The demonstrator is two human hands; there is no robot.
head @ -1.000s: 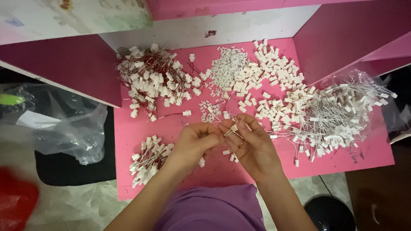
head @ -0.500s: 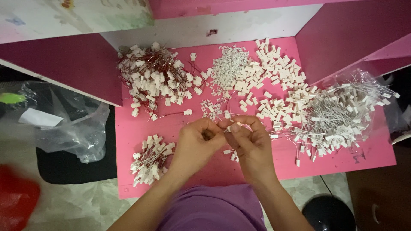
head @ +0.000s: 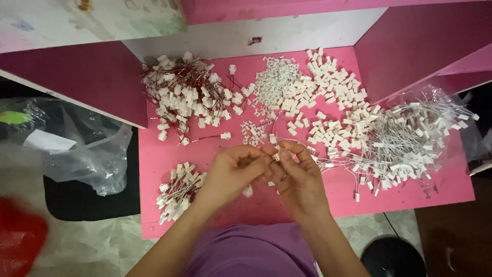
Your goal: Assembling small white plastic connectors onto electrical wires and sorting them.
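Head view, left hand: the left hand [head: 228, 174] was over the pink table [head: 451, 187], its fingers curled in narrowly, the tips meeting the right hand; what they pinched was too blurred to tell.
Head view, right hand: the right hand [head: 300, 177] was half closed, its thumb and first fingers pinched on a small white connector [head: 275, 156], held above the middle of the table.
Head view, contact: the two hands touched each other at the fingertips, just at the connector.
Head view, front left pile: a small pile of finished wired pieces [head: 177, 191] lay just beside the left wrist.
Head view, back left pile: white pieces with red wires [head: 184, 95].
Head view, back middle pile: loose white plastic housings [head: 328, 92].
Head view, right pile: white wires on a clear bag [head: 410, 138], well apart from the hands.
Head view, off the table: a clear plastic bag [head: 87, 154] lay at the left.
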